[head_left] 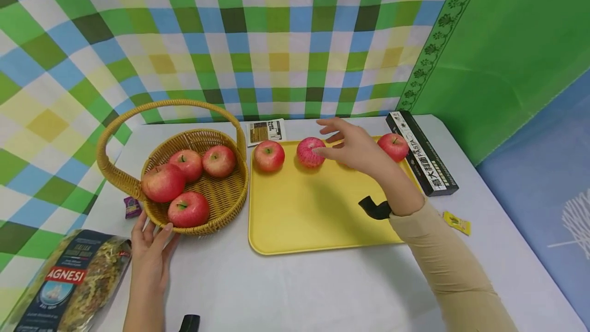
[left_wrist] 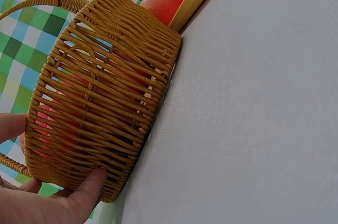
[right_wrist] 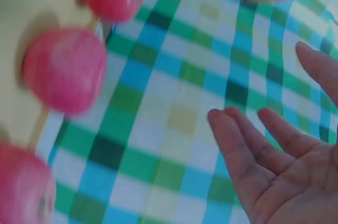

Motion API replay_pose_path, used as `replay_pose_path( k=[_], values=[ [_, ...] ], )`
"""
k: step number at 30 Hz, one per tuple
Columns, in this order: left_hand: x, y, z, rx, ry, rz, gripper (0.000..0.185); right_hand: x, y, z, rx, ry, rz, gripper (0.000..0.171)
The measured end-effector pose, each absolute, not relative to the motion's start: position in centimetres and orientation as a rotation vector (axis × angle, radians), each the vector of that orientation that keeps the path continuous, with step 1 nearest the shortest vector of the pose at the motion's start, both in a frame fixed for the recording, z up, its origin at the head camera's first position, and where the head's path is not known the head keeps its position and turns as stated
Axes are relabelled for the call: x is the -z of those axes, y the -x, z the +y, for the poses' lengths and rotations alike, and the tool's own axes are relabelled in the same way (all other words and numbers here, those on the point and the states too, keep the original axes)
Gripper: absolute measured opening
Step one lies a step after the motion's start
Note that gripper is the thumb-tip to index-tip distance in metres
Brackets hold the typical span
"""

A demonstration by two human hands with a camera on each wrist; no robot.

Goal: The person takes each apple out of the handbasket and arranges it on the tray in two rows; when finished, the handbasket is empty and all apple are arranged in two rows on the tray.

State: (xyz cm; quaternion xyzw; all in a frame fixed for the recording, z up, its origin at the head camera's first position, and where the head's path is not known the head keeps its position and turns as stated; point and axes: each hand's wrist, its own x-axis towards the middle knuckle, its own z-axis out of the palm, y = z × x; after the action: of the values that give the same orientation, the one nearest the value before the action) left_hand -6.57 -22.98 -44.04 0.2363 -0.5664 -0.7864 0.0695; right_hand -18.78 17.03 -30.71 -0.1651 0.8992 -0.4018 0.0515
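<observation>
My left hand (head_left: 149,255) rests against the near left side of a wicker basket (head_left: 235,204), its thumb (left_wrist: 92,184) on the woven wall. Inside the basket lie several red apples (head_left: 189,209). Over the back of a yellow tray (head_left: 295,219), my right hand (head_left: 352,145) hovers with fingers spread and nothing in them. Close by its thumb in the head view is a streaked pink apple (head_left: 310,152). Another apple (head_left: 269,156) sits at the tray's back left corner, and one more (head_left: 393,146) at the back right. My right hand and wrist cover part of the tray's back edge.
A bag of pasta (head_left: 69,281) lies at the left, near a small purple packet (head_left: 132,207). Along the tray's right side is a long black pasta box (head_left: 424,155), with a yellow packet (head_left: 457,223) nearer me. A flat printed packet (head_left: 266,131) lies behind the tray.
</observation>
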Motion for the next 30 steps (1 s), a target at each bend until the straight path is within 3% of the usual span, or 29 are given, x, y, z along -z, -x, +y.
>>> replay_pose_path(
  k=[13,30],
  values=[
    [44.1,6.6,-23.0,2.368,-0.67,-1.706,0.075,33.2,19.3,7.3,1.546,0.777,2.433,0.061],
    [44.0,6.6,-23.0,2.364,-0.74,-1.725,0.078,39.4,20.0,-4.8,1.475,0.756,2.389,0.075]
  ],
)
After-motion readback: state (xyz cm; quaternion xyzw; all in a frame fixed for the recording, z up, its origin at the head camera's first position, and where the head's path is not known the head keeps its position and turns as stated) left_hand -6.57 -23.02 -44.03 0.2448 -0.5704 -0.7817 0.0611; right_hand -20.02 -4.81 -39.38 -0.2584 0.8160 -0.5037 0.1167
